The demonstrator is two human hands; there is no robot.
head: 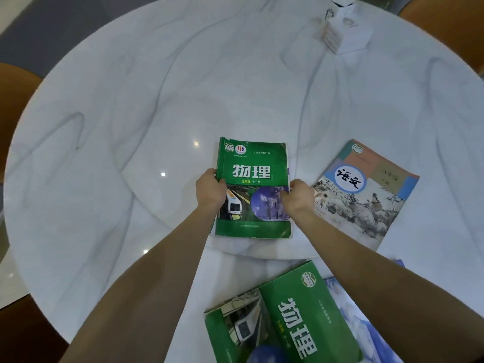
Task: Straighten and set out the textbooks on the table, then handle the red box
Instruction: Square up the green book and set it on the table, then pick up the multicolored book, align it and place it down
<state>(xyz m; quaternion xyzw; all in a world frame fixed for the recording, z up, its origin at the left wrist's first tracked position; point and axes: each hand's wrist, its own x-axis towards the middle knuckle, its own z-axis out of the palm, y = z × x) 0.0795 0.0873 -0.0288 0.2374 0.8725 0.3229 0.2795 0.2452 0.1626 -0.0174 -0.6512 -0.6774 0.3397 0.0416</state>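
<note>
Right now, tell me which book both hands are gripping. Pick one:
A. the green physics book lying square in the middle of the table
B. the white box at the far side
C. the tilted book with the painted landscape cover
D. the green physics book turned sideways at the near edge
A. The left hand and right hand clasp opposite side edges of the middle green physics book; the other books lie untouched.

Likely a dining room: round marble table (131, 127), orange chairs (15, 82).
</note>
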